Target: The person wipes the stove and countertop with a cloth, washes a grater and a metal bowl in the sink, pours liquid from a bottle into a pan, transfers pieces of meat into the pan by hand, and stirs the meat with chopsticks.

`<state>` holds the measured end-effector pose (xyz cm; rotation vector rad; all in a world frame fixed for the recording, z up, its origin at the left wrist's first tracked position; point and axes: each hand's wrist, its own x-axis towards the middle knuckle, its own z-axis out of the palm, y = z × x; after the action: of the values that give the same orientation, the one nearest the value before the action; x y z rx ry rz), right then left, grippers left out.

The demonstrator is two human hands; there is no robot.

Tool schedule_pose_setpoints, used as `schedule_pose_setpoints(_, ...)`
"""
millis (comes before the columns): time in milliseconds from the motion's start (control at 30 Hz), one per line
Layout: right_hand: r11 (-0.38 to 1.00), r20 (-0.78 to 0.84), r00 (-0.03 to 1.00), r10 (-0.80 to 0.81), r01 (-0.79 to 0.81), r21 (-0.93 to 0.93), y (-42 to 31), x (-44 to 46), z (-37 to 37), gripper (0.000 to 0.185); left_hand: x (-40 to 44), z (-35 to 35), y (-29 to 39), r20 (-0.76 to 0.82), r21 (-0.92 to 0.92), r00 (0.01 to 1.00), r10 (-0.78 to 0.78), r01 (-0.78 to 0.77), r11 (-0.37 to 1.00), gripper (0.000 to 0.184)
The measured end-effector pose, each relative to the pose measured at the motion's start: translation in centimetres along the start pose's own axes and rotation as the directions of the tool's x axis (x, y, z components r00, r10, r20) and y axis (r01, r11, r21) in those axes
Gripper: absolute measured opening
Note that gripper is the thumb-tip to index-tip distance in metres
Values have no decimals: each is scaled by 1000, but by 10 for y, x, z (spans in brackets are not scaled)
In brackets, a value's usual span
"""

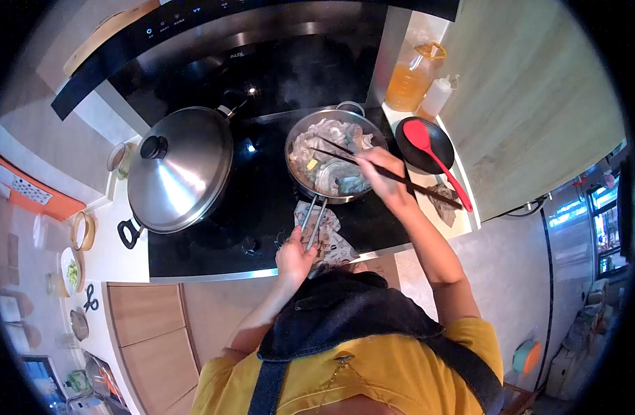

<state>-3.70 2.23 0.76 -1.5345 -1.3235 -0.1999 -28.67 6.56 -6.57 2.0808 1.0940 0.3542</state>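
Observation:
A steel pan (297, 181) full of pale sliced food (335, 153) sits on the black stove. My right hand (383, 173) is closed around long dark chopsticks (425, 190), whose tips reach into the food. A small yellow piece (312, 164) lies at the left of the food. My left hand (295, 257) grips the pan's metal handle (315, 221) near its end. A patterned cloth (335, 242) lies under and beside the handle.
A large lidded wok (182, 183) stands on the left of the stove (252, 207). At right are a black plate (409, 155) with a red spoon (418, 135), an oil jug (407, 83) and a white bottle (436, 97). Scissors (90, 297) lie at left.

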Motion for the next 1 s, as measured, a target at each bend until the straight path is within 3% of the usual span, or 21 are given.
schedule_pose_setpoints(33, 999, -56, 997, 47, -48, -20, 5, -4, -7, 4, 1, -1, 0, -1, 2, 1000, -1, 1, 1000, 57)
schedule_pose_setpoints(67, 951, 45, 951, 305, -307, 44, -32, 7, -37, 5, 1, 0, -1, 2, 0, 1000, 2, -2, 1000, 57)
schedule_pose_setpoints(133, 865, -92, 906, 414, -360, 349, -46, 7, -71, 12, 0, 0, -1, 8, -7, 1000, -2, 2, 1000, 57)
schedule_pose_setpoints(167, 867, -116, 902, 415, -354, 350, -54, 6, -88, 14, 1, -1, 0, 17, 25, 1000, -8, 8, 1000, 57)
schedule_pose_setpoints(233, 951, -170, 936, 307, -294, 97, -52, 1, -100, 18, 3, 1, -2, 31, 50, 999, -13, 12, 999, 58)
schedule_pose_setpoints(267, 918, -143, 906, 398, -394, 55, -44, -2, -95, 23, 4, 3, -6, 32, 56, 999, 0, -2, 998, 59)
schedule_pose_setpoints(300, 929, -92, 926, 366, -358, 96, -33, -6, -86, 23, 5, 3, -9, 36, 65, 999, 15, -18, 998, 61)
schedule_pose_setpoints(367, 979, 35, 980, 194, -191, -72, 2, -17, -72, 19, 5, 0, -8, 58, 70, 998, 17, -21, 997, 62)
schedule_pose_setpoints(400, 979, 31, 981, 193, -190, -74, 20, -22, -62, 19, 6, -2, -6, 70, 71, 997, 15, -20, 997, 64)
schedule_pose_setpoints(433, 929, -72, 943, 323, -302, 214, 39, -25, -50, 18, 7, -4, -3, 67, 70, 998, 18, -22, 997, 64)
schedule_pose_setpoints(467, 793, -128, 873, 471, -355, 495, 52, -28, -40, 17, 6, -7, -2, 86, 71, 996, 25, -32, 997, 66)
schedule_pose_setpoints(733, 733, -24, 925, 379, -284, 618, 54, -15, 6, 15, 2, -3, 1, 76, 80, 997, 28, -34, 996, 67)
schedule_pose_setpoints(767, 755, -19, 949, 316, -239, 611, 53, -14, 7, 16, 2, -1, 0, 69, 78, 997, 24, -30, 997, 67)
schedule_pose_setpoints(833, 924, 16, 986, 163, -159, 348, 47, -8, -11, 16, 4, 5, -5, 62, 78, 998, 26, -31, 997, 67)
schedule_pose_setpoints(900, 987, 9, 999, -38, 36, 154, 38, -1, -35, 16, 2, 16, -19, -8, -135, 999, 45, -46, 990, 63)
schedule_pose_setpoints(1000, 996, 41, 997, 68, -65, -60, 15, 0, -67, 18, 5, 25, -27, -39, -194, 999, 32, -39, 980, 58)
